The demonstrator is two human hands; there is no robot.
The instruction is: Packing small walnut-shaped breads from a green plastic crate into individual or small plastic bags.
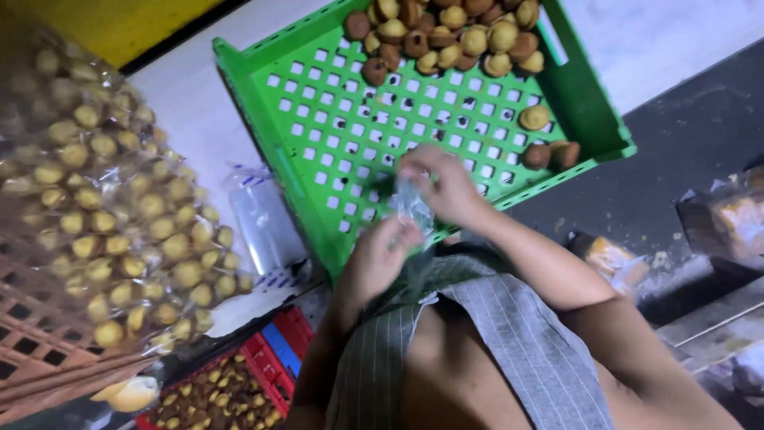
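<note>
Your left hand (374, 259) and right hand (442, 183) meet over the near edge of the green crate (318, 119); between them sits a small clear bag (414, 209), crumpled; left fingers (402, 235) pinch its lower part, right fingers (414, 163) curl onto its top; blur hides whether anything is inside. The crate lies tilted on a pale worktop (191, 103); small round cakes (446, 32) pile in its far corner, a few loose ones (549, 151) at the right wall. To your left, a large clear sack of cakes (111, 207) rests on a brown crate (40, 350); a stack of empty clear bags (259, 215) lies just beside the green crate; a red crate (270, 358) with more cakes sits below.
</note>
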